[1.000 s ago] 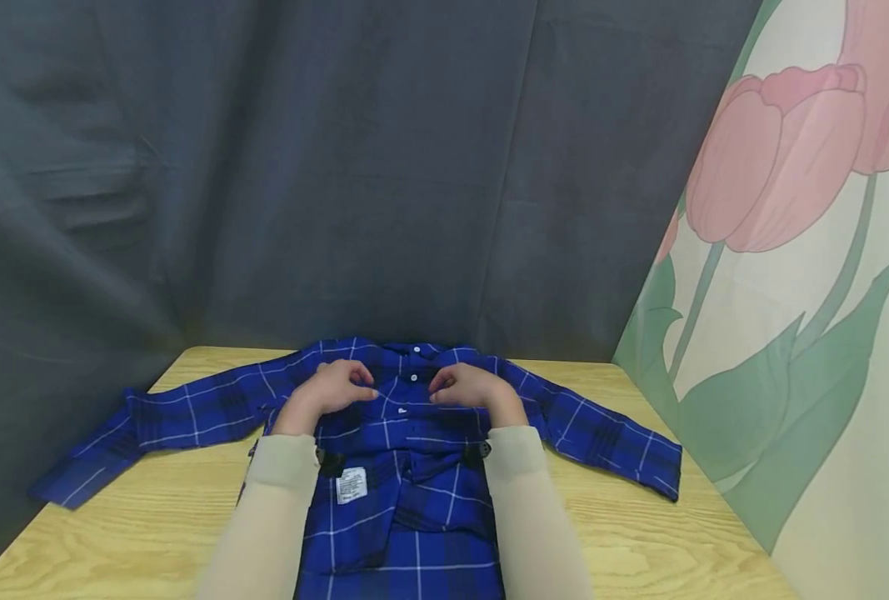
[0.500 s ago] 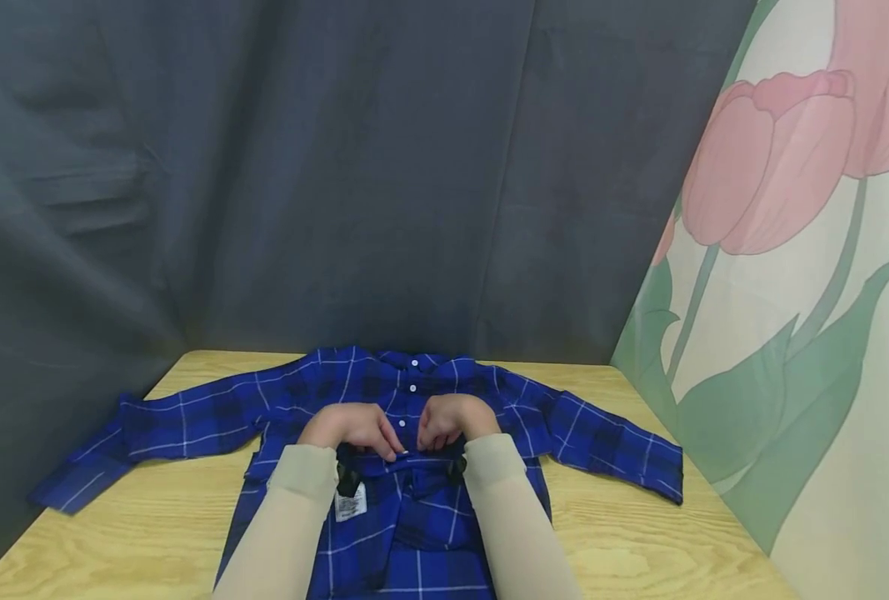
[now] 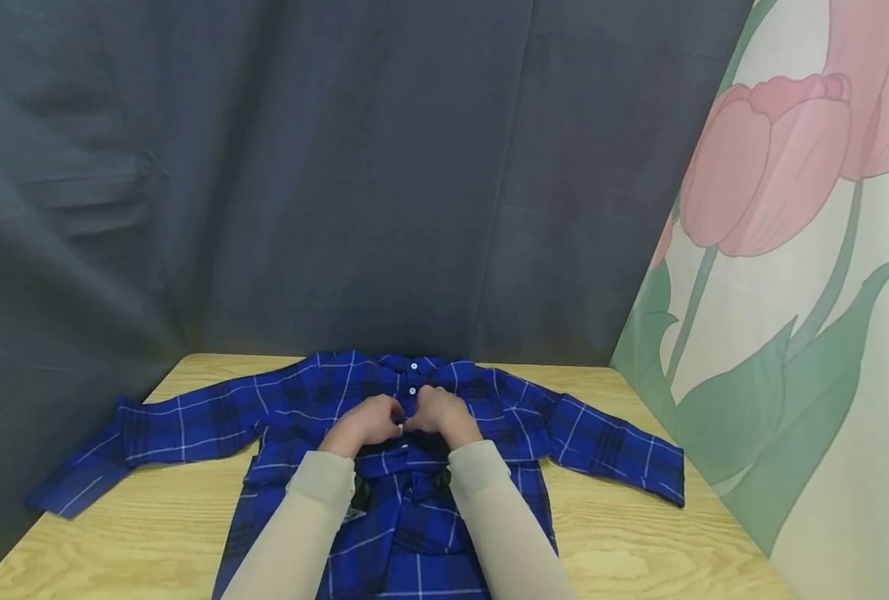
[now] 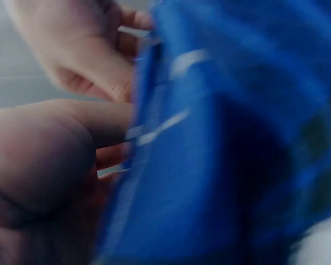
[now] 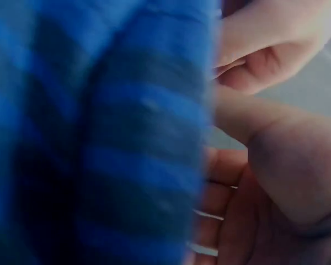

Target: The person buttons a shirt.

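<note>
A blue plaid button-up shirt [image 3: 222, 421] lies face up with its sleeves spread. My left hand [image 3: 372, 419] and right hand [image 3: 441, 412] meet at its front placket. In the left wrist view, the thumb and fingers of the left hand [image 4: 38, 160] pinch the raised edge of the cloth. The right hand [image 5: 298, 160] grips the same strip from the other side, its thumb on the near face. A small white button [image 3: 402, 430] shows between the hands; higher up the placket sit a white button [image 3: 412, 391] and a collar button [image 3: 414, 367].
The shirt rests on a light wooden table [image 3: 624, 550]. A dark grey curtain [image 3: 354, 183] hangs behind and at the left; a tulip-printed panel [image 3: 774, 333] stands at the right. Part of a white label [image 3: 355, 514] shows beside the left sleeve cuff.
From above the upper placket, both hands came down toward the chest, then rose slightly and closed together on the placket, lifting the cloth. The sleeves lie as before.
</note>
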